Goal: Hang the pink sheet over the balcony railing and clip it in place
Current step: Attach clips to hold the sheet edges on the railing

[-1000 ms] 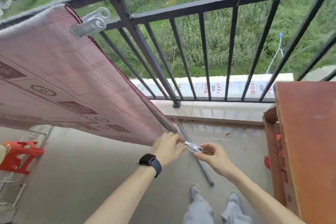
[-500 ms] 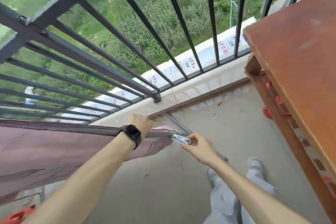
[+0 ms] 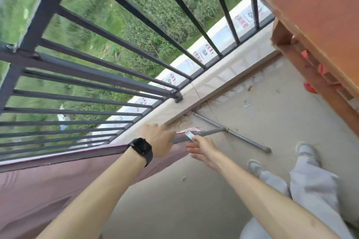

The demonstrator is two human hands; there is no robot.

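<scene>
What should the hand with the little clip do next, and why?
Probably press the clip down over the end of the pink sheet, where it lies on the grey pole. The right hand pinches the clip right at that corner, and the left hand holds the cloth there. I cannot tell whether the clip bites the cloth yet.

Clip point(image 3: 189, 135): was short of the grey pipe point(image 3: 210, 132), now against it at the pink sheet's point(image 3: 58, 190) corner. Right hand point(image 3: 203, 148): fingers uncurled and straightened just below the pipe; whether it still holds the clip is unclear. Left hand point(image 3: 157, 139): shifted from pinching the sheet corner to gripping the sheet's edge along the pipe.
</scene>
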